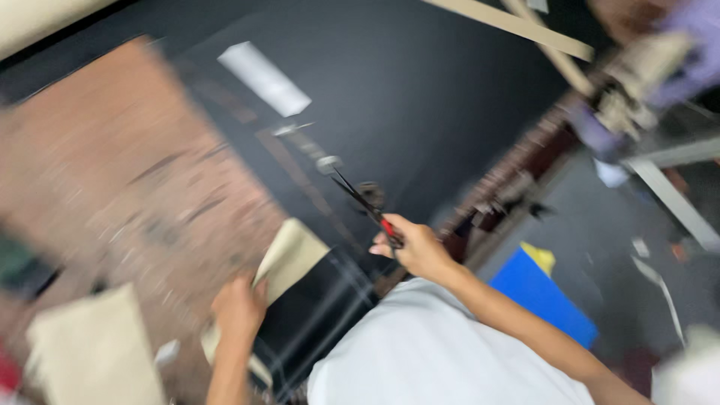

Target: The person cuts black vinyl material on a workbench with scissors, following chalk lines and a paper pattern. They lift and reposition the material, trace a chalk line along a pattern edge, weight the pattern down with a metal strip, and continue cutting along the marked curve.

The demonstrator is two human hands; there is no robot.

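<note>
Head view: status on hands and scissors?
Right hand gripping scissors, blades up over dark fabric. Left hand holding beige sheet. Frame blurred; nothing blocking.

No packages, labels, signs or screens can be made out.
</note>
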